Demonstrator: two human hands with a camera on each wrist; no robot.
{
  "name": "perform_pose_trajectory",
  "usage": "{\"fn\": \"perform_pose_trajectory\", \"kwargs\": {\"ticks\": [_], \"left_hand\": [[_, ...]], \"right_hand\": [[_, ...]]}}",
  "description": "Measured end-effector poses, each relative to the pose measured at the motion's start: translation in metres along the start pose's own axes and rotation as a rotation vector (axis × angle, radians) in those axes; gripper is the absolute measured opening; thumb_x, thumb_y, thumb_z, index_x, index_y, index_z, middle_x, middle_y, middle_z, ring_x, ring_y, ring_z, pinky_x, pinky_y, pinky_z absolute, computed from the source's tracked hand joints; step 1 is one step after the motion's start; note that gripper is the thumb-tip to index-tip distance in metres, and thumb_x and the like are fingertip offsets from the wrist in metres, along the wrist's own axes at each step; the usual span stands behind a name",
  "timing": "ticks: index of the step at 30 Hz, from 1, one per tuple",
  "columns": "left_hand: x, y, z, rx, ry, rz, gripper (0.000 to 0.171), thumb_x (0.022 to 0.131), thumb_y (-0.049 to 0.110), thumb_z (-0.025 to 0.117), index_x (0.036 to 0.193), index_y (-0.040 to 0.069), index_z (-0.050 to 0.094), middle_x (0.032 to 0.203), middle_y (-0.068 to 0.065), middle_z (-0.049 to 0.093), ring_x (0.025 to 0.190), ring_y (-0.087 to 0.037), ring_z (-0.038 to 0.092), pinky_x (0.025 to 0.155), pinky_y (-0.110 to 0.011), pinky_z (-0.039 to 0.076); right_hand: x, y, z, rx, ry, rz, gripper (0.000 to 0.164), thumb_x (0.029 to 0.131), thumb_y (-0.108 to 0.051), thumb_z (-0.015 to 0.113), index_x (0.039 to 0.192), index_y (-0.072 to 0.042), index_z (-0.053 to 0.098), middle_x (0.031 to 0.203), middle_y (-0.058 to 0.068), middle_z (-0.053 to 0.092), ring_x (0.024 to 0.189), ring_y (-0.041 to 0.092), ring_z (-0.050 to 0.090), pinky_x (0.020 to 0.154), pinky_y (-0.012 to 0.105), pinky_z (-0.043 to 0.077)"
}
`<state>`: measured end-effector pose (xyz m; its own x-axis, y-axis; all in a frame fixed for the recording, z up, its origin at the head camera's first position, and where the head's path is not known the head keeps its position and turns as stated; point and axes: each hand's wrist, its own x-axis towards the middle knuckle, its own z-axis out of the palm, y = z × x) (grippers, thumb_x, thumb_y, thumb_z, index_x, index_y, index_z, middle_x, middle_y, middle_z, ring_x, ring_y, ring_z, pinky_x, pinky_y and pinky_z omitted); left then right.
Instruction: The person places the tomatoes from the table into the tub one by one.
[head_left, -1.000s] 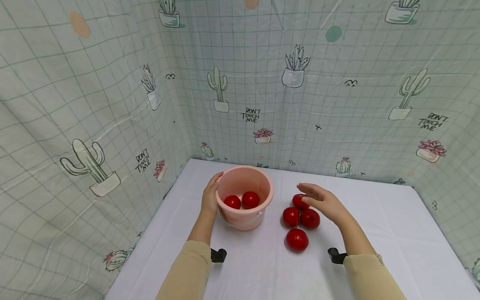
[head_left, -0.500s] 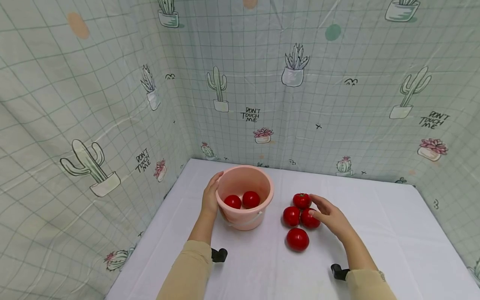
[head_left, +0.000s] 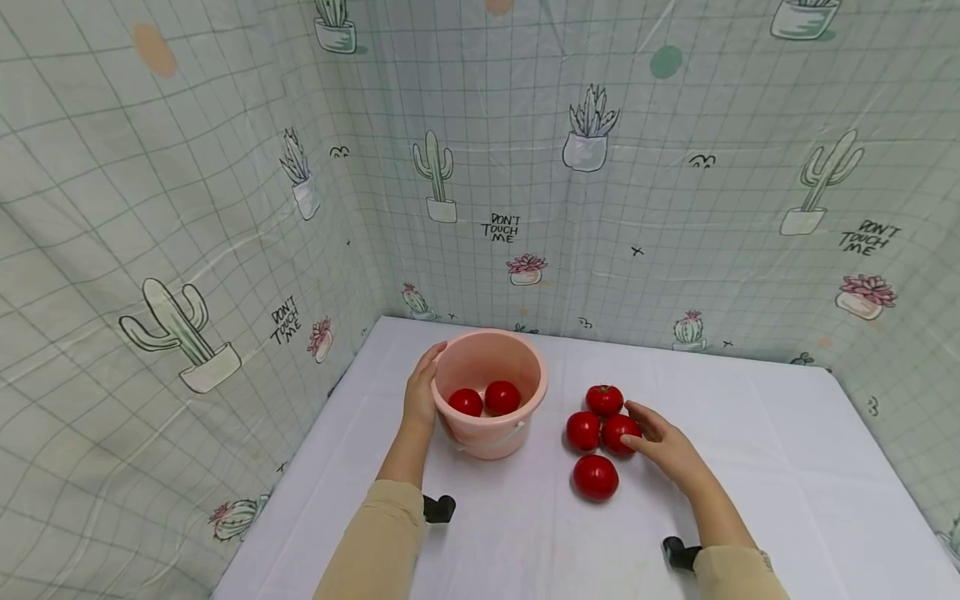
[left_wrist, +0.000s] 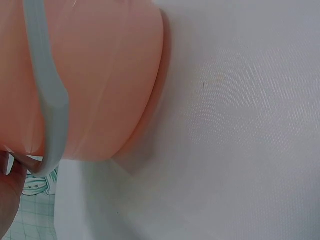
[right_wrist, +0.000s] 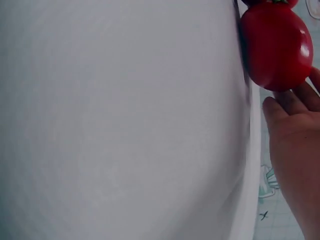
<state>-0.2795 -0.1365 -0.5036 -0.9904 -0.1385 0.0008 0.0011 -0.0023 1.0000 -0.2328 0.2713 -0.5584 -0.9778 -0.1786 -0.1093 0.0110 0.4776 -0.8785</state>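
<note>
A pink bucket (head_left: 487, 433) with a pale handle (left_wrist: 47, 95) stands on the white table, holding two red tomatoes, one on the left (head_left: 466, 402) and one on the right (head_left: 502, 398). My left hand (head_left: 419, 400) holds the bucket's left side, its fingers curving along the outside under the rim. To the right of the bucket lies a cluster of tomatoes: the back one (head_left: 604, 400), the left one (head_left: 582, 432), the right one (head_left: 621, 435) and the front one (head_left: 596, 477). My right hand (head_left: 669, 446) reaches the right tomato's side with fingers and thumb spread; contact is unclear.
The white tablecloth (head_left: 510, 533) covers the table, whose back edge meets a grid-patterned curtain (head_left: 637, 208) printed with cacti. The curtain also runs along the left and right sides. A black wrist mount (head_left: 678, 553) juts out at the right sleeve, another (head_left: 439, 509) at the left.
My right hand has come back toward me and slightly right, from over the back tomato to the right one. The left hand and bucket stay in place.
</note>
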Motion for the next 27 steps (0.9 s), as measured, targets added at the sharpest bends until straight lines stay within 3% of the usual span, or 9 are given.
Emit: {"fn": "perform_pose_trajectory", "kwargs": {"ticks": [7,13,19,27], "left_hand": [[0.001,0.0,0.0,-0.001,-0.004,-0.002,0.039,0.101,0.041,0.037,0.137,0.043,0.053,0.149,0.014,0.049,0.143,-0.017,0.039,0.118,-0.047,0.035],[0.0,0.0,0.0,0.002,0.0,0.021,0.043,0.101,0.04,0.036,0.141,0.036,0.052,0.149,0.012,0.049,0.143,-0.018,0.039,0.118,-0.047,0.034],[0.0,0.001,0.0,0.004,-0.002,0.005,0.04,0.101,0.042,0.037,0.137,0.043,0.052,0.148,0.015,0.049,0.143,-0.016,0.04,0.118,-0.046,0.035],[0.0,0.0,-0.002,-0.015,-0.024,-0.008,0.041,0.103,0.042,0.036,0.14,0.04,0.051,0.151,0.011,0.046,0.145,-0.017,0.037,0.119,-0.045,0.032]], "right_hand": [[0.0,0.009,0.0,-0.011,-0.013,0.017,0.077,0.091,-0.041,0.067,0.155,-0.015,0.032,0.158,0.02,0.034,0.145,0.043,0.032,0.11,0.057,0.038],[0.0,0.011,0.0,-0.035,-0.022,0.028,0.076,0.09,-0.041,0.068,0.154,-0.017,0.034,0.157,0.021,0.034,0.144,0.044,0.034,0.11,0.057,0.039],[0.0,0.014,0.0,-0.051,-0.02,0.012,0.076,0.09,-0.039,0.068,0.154,-0.017,0.034,0.157,0.022,0.035,0.144,0.043,0.034,0.111,0.056,0.038],[0.001,0.016,0.0,-0.071,-0.009,0.015,0.073,0.091,-0.041,0.068,0.153,-0.019,0.036,0.155,0.022,0.038,0.143,0.043,0.037,0.11,0.057,0.039]]}}
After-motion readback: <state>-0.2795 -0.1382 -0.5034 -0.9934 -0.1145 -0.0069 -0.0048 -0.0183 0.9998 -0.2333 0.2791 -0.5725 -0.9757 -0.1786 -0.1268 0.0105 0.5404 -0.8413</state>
